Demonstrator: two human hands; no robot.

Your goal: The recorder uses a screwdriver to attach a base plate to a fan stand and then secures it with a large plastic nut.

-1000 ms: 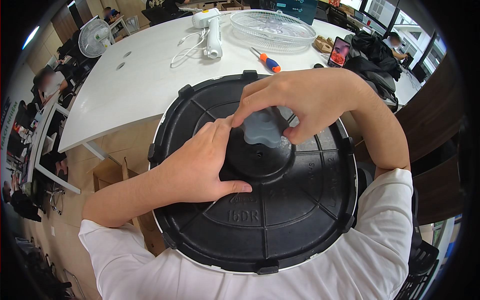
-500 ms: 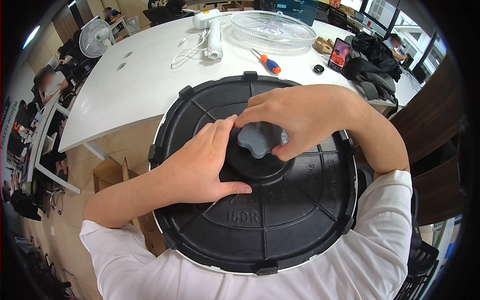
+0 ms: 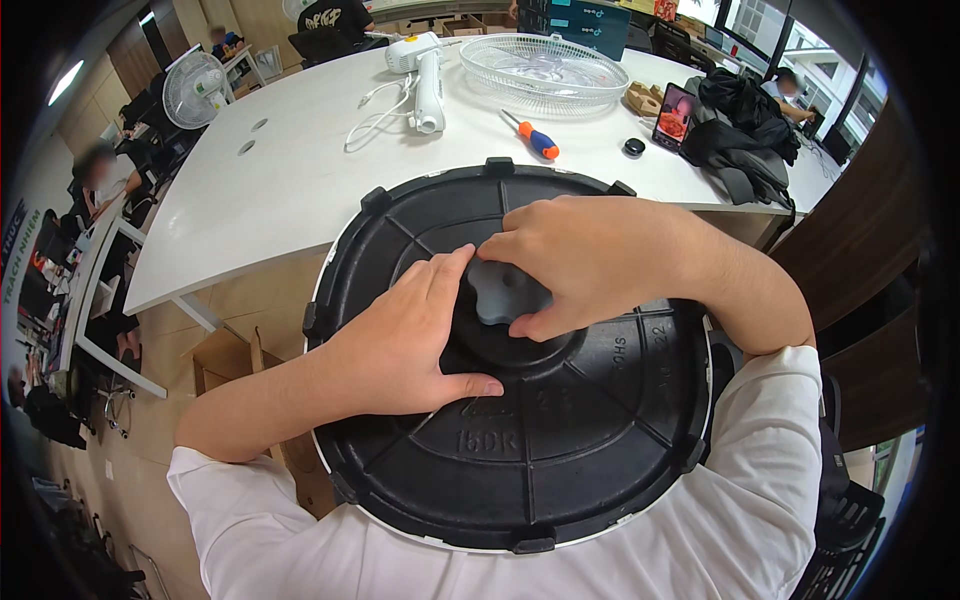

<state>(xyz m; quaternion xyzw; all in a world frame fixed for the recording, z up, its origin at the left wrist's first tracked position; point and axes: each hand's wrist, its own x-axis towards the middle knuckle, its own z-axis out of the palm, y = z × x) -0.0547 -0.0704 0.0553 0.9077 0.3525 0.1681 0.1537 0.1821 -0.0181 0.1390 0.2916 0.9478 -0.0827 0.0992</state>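
Observation:
A round black fan base (image 3: 600,440) lies against my body, its ribbed underside facing up. At its raised centre sits a grey lobed knob (image 3: 503,293). My right hand (image 3: 585,255) grips this knob, with fingers curled over the far side and the thumb on the near side. My left hand (image 3: 405,350) rests on the base left of the knob, fingers stretched out and thumb spread away from them. Its fingertips come close to the right hand's fingers.
Across the white table (image 3: 290,190) lie a white fan motor head and post (image 3: 428,90), a wire fan guard (image 3: 545,75), a screwdriver (image 3: 535,138), a small black round part (image 3: 633,147), a phone (image 3: 675,115) and dark clothing (image 3: 740,130). A cardboard box (image 3: 225,360) stands below, left.
The knob has turned a little in my right hand, and the right thumb has shifted left and nearer to me. My left hand stays on the base. The whole view has tilted slightly.

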